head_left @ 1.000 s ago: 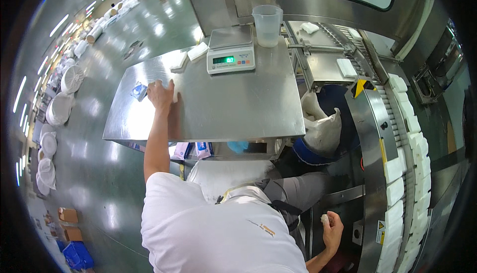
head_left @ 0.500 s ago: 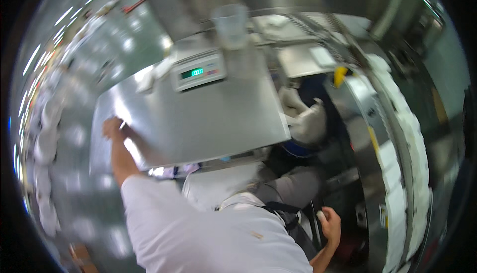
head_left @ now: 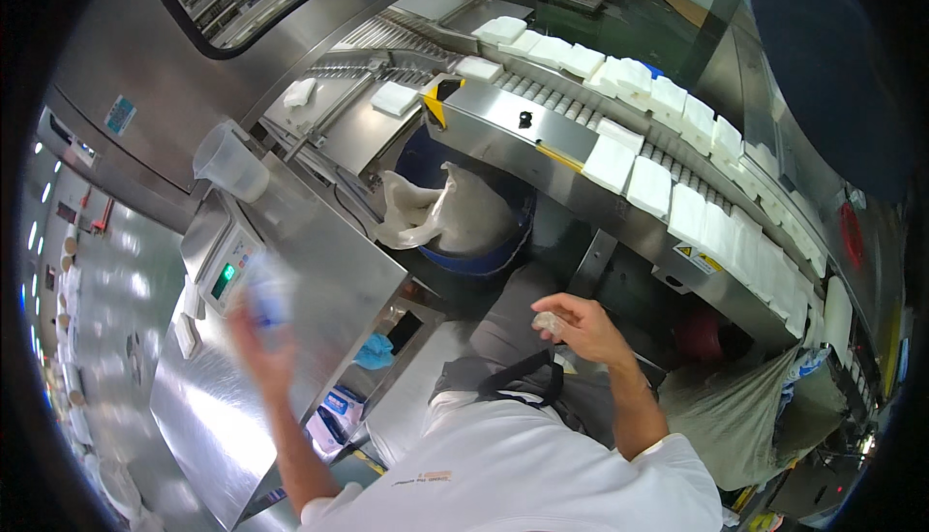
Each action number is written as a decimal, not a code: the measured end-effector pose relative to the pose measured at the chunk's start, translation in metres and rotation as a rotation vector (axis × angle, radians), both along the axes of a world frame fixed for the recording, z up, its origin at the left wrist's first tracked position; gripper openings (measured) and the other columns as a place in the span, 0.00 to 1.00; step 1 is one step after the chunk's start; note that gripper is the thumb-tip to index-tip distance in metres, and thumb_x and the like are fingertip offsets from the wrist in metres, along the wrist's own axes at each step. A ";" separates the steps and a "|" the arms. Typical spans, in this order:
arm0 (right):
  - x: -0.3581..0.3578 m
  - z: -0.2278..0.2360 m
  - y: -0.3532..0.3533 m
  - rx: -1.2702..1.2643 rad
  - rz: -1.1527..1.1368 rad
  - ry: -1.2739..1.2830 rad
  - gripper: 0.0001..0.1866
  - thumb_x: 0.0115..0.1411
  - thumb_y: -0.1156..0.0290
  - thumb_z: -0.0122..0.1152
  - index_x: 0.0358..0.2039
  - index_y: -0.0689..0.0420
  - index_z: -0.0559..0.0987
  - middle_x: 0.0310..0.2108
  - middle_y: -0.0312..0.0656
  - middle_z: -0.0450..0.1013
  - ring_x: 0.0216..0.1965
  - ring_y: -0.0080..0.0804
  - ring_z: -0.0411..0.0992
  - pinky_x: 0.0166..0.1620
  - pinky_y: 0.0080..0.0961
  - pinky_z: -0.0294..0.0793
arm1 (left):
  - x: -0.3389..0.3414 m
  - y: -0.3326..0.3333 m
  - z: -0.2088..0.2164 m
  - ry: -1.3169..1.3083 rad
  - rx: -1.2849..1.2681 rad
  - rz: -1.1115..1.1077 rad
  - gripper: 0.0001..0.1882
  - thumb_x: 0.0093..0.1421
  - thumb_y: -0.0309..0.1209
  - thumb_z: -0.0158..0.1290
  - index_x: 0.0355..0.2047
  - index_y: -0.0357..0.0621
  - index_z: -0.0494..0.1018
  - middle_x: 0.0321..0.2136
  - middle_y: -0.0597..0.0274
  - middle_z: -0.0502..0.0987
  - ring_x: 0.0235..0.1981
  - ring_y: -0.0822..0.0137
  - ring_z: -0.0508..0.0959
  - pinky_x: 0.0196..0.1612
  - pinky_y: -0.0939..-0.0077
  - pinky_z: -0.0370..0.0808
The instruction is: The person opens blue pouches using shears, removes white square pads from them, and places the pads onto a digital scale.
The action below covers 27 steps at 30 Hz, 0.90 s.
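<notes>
While left hand [head_left: 259, 334] blurs at frame left gripping a pale packet [head_left: 268, 292], right hand [head_left: 581, 324] pinches a small clear wad [head_left: 548, 321], centre.

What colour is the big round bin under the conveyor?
The big round bin is blue, lined with a white bag; the head view shows it.

- The small wad [head_left: 548, 321] pinched in the right hand's [head_left: 579, 327] fingertips [head_left: 554, 311] is pale, whitish.
- The blurred packet [head_left: 266, 292] at the left hand's [head_left: 259, 338] fingers is white with blue.
- Beyond the right fingers, the bin [head_left: 484, 256] is blue, its liner bag [head_left: 455, 212] white.
- The pads [head_left: 668, 193] on the conveyor are plain white.
- Beside the left fingers, the scale's display [head_left: 224, 280] glows green.
</notes>
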State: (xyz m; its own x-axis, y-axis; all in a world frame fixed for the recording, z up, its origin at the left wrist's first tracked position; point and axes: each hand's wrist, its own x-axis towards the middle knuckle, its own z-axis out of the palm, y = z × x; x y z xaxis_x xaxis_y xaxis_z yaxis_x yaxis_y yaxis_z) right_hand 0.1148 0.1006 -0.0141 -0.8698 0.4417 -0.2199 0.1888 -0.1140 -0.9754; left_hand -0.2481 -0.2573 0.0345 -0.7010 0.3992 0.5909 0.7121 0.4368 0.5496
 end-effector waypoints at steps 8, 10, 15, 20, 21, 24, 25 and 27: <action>-0.008 0.042 -0.043 0.005 -0.276 0.108 0.12 0.61 0.76 0.66 0.46 0.63 0.81 0.36 0.35 0.79 0.38 0.19 0.75 0.41 0.20 0.76 | 0.127 0.181 0.013 0.015 -0.311 -1.141 0.44 0.44 0.34 0.70 0.63 0.44 0.66 0.59 0.48 0.71 0.59 0.42 0.69 0.64 0.47 0.63; 0.014 0.028 -0.037 0.050 -0.386 0.115 0.12 0.60 0.77 0.67 0.44 0.64 0.82 0.36 0.38 0.80 0.36 0.23 0.77 0.40 0.22 0.78 | 0.141 0.206 0.007 0.030 -0.289 -1.260 0.45 0.44 0.34 0.70 0.64 0.42 0.65 0.59 0.47 0.70 0.58 0.43 0.69 0.64 0.47 0.62; 0.054 -0.027 -0.022 -0.033 -0.432 0.131 0.07 0.66 0.75 0.63 0.41 0.63 0.77 0.35 0.37 0.77 0.35 0.21 0.74 0.39 0.18 0.74 | 0.164 0.205 -0.017 0.001 0.031 -1.166 0.51 0.47 0.34 0.71 0.68 0.37 0.57 0.59 0.41 0.69 0.63 0.46 0.66 0.68 0.48 0.61; 0.047 -0.012 -0.024 0.346 -0.565 0.162 0.17 0.66 0.69 0.57 0.51 0.66 0.78 0.47 0.53 0.77 0.46 0.48 0.74 0.50 0.38 0.75 | 0.199 0.203 -0.061 -1.434 0.037 -1.043 0.51 0.53 0.43 0.73 0.68 0.33 0.56 0.59 0.45 0.70 0.61 0.57 0.71 0.65 0.61 0.68; 0.040 -0.006 -0.025 0.187 -0.663 0.209 0.14 0.66 0.72 0.59 0.50 0.65 0.77 0.45 0.47 0.77 0.44 0.38 0.75 0.48 0.33 0.75 | 0.212 0.219 -0.075 -1.603 0.027 -1.180 0.51 0.54 0.43 0.73 0.68 0.34 0.56 0.59 0.47 0.70 0.60 0.58 0.72 0.65 0.63 0.69; 0.060 -0.032 -0.031 0.175 -0.763 0.186 0.12 0.65 0.76 0.62 0.48 0.64 0.78 0.43 0.38 0.77 0.42 0.27 0.74 0.47 0.29 0.75 | 0.252 0.237 -0.061 -1.675 0.327 -1.254 0.33 0.57 0.31 0.70 0.61 0.43 0.69 0.53 0.60 0.77 0.53 0.66 0.77 0.59 0.66 0.75; 0.059 -0.018 -0.043 0.262 -0.748 0.057 0.09 0.64 0.76 0.64 0.44 0.62 0.79 0.39 0.36 0.77 0.39 0.24 0.74 0.44 0.25 0.75 | 0.249 0.239 -0.060 -1.616 0.295 -1.166 0.28 0.58 0.26 0.68 0.58 0.43 0.71 0.51 0.62 0.79 0.51 0.66 0.79 0.56 0.67 0.77; 0.048 -0.017 -0.060 0.121 -0.665 0.166 0.07 0.64 0.74 0.68 0.40 0.60 0.80 0.34 0.35 0.77 0.33 0.20 0.76 0.36 0.21 0.76 | 0.230 0.234 -0.063 -1.565 0.050 -0.996 0.25 0.58 0.26 0.68 0.55 0.40 0.72 0.48 0.57 0.80 0.48 0.67 0.81 0.54 0.67 0.79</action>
